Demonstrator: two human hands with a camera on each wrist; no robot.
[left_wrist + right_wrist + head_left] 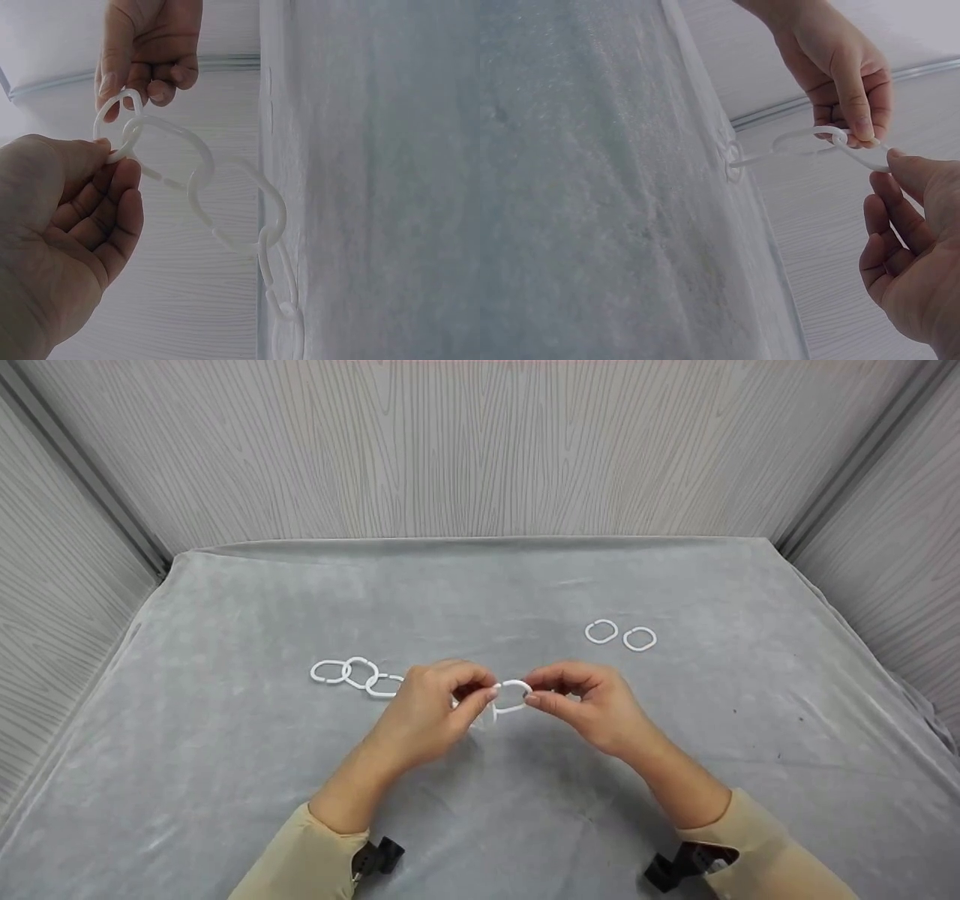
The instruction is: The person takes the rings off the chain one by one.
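White plastic ring [513, 695] is pinched between left hand [435, 712] and right hand [592, 705], above the tabletop [225, 780], right of the chain [358, 673]. Risk: a slipping pinch drops the ring, and the half-joined link separates.

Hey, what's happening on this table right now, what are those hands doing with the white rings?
A person is working on a chain of white plastic rings over a grey cloth-covered table. The left hand and the right hand both pinch the end ring, lifted off the cloth, while the chain's far end trails on the table. Two loose rings lie apart, farther right.
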